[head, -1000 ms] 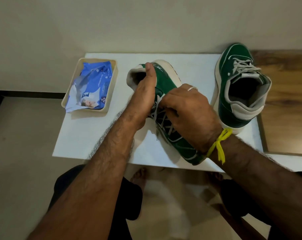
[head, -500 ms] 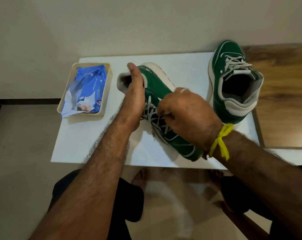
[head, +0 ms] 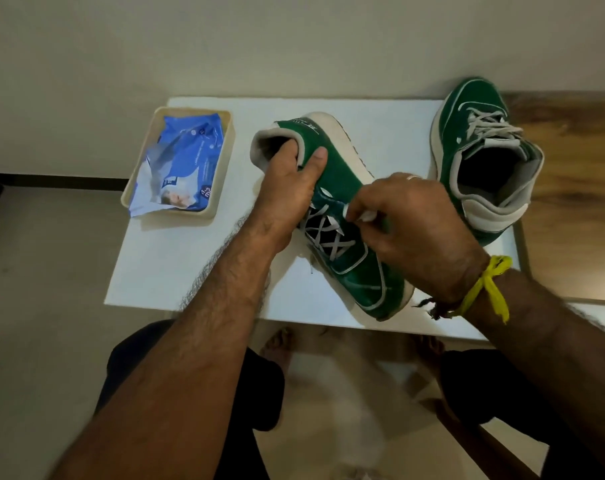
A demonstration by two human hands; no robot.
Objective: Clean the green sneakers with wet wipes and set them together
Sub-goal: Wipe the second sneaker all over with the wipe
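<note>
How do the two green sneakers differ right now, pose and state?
The near sneaker is tipped on its side, sole toward the wall; the far sneaker rests upright at the table's right edge. The near one is held: the left hand grips its collar and the right hand presses a white wipe by its laces. The far one is untouched. Both are green with pale soles and grey laces.

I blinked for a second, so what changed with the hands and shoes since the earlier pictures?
The left hand shifted its grip on the tilted sneaker: fingers now tuck into the heel opening. The right hand slid its wet wipe toward the sole-side flank. The other sneaker and wipes pack stayed put.
</note>
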